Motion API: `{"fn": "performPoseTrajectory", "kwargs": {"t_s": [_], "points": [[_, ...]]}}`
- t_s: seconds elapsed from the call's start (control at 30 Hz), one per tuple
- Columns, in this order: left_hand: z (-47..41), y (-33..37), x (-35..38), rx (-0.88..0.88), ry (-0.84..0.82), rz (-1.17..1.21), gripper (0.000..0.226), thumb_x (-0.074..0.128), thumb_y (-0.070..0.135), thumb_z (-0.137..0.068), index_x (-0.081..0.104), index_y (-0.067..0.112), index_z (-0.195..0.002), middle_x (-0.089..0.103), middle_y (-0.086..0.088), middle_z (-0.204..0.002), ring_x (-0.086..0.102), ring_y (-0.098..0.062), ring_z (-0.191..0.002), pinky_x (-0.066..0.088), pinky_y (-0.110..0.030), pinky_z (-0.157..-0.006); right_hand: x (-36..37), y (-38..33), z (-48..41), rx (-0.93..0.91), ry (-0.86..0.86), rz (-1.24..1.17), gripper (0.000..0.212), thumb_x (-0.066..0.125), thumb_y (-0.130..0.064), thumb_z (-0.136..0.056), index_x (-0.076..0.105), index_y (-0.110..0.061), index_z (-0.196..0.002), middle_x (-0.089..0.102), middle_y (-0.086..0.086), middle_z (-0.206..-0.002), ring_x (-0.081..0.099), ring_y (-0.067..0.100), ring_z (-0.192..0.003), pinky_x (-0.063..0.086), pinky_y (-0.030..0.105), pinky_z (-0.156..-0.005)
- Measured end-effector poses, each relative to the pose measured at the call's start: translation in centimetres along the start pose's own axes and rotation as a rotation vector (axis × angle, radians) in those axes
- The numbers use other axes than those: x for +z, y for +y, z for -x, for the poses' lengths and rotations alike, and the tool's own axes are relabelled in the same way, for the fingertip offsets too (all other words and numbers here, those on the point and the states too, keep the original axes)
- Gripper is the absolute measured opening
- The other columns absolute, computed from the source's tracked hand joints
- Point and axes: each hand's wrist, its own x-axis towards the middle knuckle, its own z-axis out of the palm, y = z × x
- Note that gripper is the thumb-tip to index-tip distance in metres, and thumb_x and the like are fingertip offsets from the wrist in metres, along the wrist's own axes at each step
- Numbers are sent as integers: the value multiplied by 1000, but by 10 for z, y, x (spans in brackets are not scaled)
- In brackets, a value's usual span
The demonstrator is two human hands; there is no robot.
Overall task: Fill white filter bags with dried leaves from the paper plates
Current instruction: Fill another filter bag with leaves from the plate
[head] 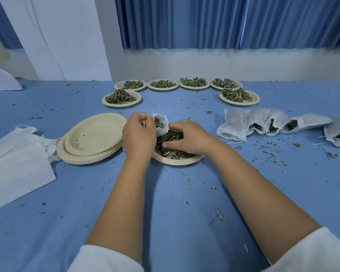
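Note:
A paper plate (178, 161) of dried leaves (173, 137) lies in front of me on the blue cloth. My left hand (138, 132) grips a white filter bag (162, 124) by its mouth and holds it open over the plate's far left edge; some leaves show inside it. My right hand (186, 137) sits in the leaf pile with its fingers curled round a clump of leaves, right beside the bag's mouth.
Several plates of dried leaves (122, 98) stand in an arc at the back. A stack of bare paper plates (94, 138) is at the left, beside flat white bags (18, 160). Several filled bags (273, 123) lie in a row at the right. Leaf crumbs litter the cloth.

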Motion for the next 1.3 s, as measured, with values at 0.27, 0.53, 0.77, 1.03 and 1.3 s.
{"fn": "performPoseTrajectory", "kwargs": {"t_s": [0.27, 0.53, 0.77, 1.03, 1.3], "points": [[-3, -1, -1, -17, 9, 6, 9, 52, 25, -95, 60, 21, -95, 56, 17, -79, 51, 0, -70, 36, -17, -58, 5, -3, 1, -32, 17, 42, 41, 74, -31, -84, 66, -27, -124, 66, -3, -117, 56, 18, -109, 48, 37, -91], [-3, -2, -2, -8, 9, 19, 8, 53, 24, -95, 60, 20, -94, 56, 17, -78, 52, 0, -70, 36, -18, -60, -3, 1, -1, -20, 138, -159, 28, 78, -29, -80, 69, -25, -106, 65, -6, -101, 59, 13, -96, 45, 26, -79], [-4, -1, -5, -18, 65, 37, 11, 53, 25, -95, 62, 18, -96, 56, 16, -80, 54, -9, -80, 37, -22, -71, -12, 1, 0, 14, 169, -384, 20, 79, -25, -80, 67, -28, -95, 69, -2, -91, 62, 11, -79, 49, 23, -68], [-4, -2, -7, -22, 104, 84, 16, 54, 25, -95, 65, 14, -100, 61, 9, -85, 55, -10, -78, 39, -23, -70, -29, 1, 4, 100, 259, -662, 19, 80, -17, -79, 68, -28, -88, 69, -2, -88, 64, 4, -78, 47, 10, -65], [2, 3, 1, 1, -21, 15, 15, 56, 24, -93, 67, 15, -98, 66, 5, -86, 62, -16, -82, 49, -33, -76, -26, -13, 7, 55, 358, -928, 18, 79, -17, -80, 67, -28, -87, 72, -15, -71, 62, -9, -61, 40, 5, -50]]}}
